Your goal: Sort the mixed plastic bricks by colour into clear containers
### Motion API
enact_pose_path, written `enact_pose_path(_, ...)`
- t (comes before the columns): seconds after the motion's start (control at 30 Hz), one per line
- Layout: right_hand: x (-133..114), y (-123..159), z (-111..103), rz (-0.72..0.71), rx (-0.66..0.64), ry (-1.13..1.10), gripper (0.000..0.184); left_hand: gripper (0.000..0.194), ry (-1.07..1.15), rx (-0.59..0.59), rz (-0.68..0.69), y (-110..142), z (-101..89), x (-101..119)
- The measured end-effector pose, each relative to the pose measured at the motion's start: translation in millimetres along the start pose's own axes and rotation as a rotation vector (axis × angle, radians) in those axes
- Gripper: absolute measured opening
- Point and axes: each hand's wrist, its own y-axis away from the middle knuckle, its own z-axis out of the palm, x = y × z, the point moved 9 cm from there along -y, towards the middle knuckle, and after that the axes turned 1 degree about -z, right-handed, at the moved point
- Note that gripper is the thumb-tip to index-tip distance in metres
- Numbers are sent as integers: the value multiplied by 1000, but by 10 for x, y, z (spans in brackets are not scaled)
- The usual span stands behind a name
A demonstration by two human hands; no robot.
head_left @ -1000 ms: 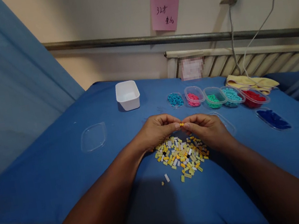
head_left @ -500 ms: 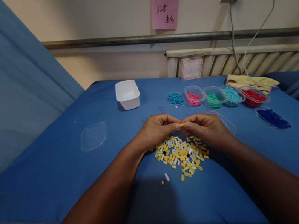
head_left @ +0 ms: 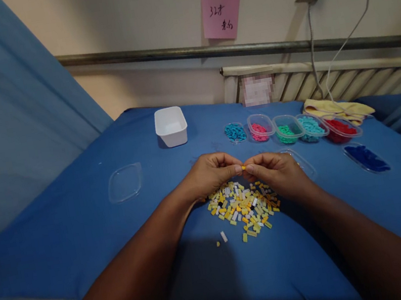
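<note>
Between the fingertips of my left hand [head_left: 216, 170] and my right hand [head_left: 278, 170] is a small orange-yellow toy brick [head_left: 244, 167]. Both hands pinch it from opposite sides, thumbs facing each other; whether it is one brick or two joined is too small to tell. Just below the hands lies a loose pile of small bricks [head_left: 244, 206] in yellow, pale yellow, orange and white, with a few dark ones. A white brick [head_left: 224, 236] lies apart from the pile on the near side, with a tiny yellow piece beside it.
A white tub [head_left: 171, 128] stands at the back. Clear containers with blue, pink [head_left: 259, 132], green, turquoise and red bricks [head_left: 341, 129] line the back right, near a yellow cloth [head_left: 335, 108]. Dark blue bricks [head_left: 366, 158] sit at right. A clear lid [head_left: 125, 183] lies at left.
Both hands stay in nearly the same place. The small brick between the fingertips looks slightly turned; the pile and containers are unchanged.
</note>
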Motion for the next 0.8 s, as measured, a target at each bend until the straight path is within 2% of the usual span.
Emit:
enact_pose_path(0.5, 35, 14, 89, 64, -86, -70, 38, 24, 34, -127, 38, 53, 84, 99)
enact_pose_path(0.8, 68, 9, 88, 90, -65, -130, 39, 31, 43, -101, 10, 50, 78, 47)
